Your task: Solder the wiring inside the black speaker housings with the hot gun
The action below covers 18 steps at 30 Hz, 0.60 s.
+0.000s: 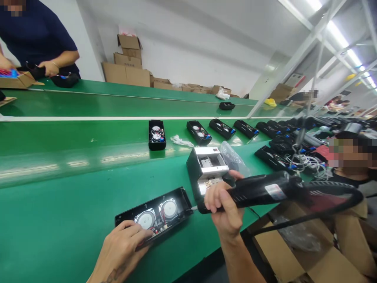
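Note:
A black speaker housing lies tilted on the green bench, its open side up, showing two round silver-rimmed drivers and some wiring. My left hand is closed on its near left edge, fingers reaching over the rim beside the wires. In my right hand, the fingers wrap round the front of a black electric screwdriver, held almost level. Its bit meets the right end of the housing near a corner; the screw there is too small to make out. Just behind the right hand stands a silver-and-black screw feeder.
Several open speaker housings line the far side of the bench. Clear plastic wrap lies beside the feeder. Cardboard boxes sit below at right. One co-worker works across at left; another person is at right.

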Each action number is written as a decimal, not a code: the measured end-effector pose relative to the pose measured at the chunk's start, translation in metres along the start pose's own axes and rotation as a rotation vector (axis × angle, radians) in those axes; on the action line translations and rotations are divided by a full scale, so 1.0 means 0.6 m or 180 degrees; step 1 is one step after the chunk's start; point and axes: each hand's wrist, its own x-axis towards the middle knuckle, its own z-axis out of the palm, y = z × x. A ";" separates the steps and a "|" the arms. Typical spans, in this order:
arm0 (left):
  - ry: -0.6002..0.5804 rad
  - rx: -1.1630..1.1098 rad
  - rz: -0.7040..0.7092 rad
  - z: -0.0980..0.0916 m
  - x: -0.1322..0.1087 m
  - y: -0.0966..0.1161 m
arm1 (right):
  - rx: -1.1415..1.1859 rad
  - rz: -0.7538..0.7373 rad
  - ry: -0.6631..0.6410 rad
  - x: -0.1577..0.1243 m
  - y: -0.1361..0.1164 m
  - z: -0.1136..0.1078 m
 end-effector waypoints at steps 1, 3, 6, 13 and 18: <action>0.0008 0.0015 -0.0009 0.002 -0.003 -0.002 | -0.0035 -0.0026 0.0121 0.007 -0.007 -0.006; 0.0041 0.0045 -0.0045 0.007 -0.008 -0.007 | -0.0039 -0.0051 0.0358 0.021 -0.019 -0.016; 0.0091 0.0068 -0.0067 0.014 -0.014 -0.012 | 0.0049 -0.0025 0.0658 0.039 -0.029 -0.030; -0.0054 0.0114 -0.0215 0.023 -0.024 -0.016 | -0.0334 -0.0100 0.0826 0.061 -0.036 -0.061; 0.0004 0.0139 -0.0162 0.027 -0.030 -0.024 | -0.0727 -0.0608 0.0900 0.075 -0.021 -0.087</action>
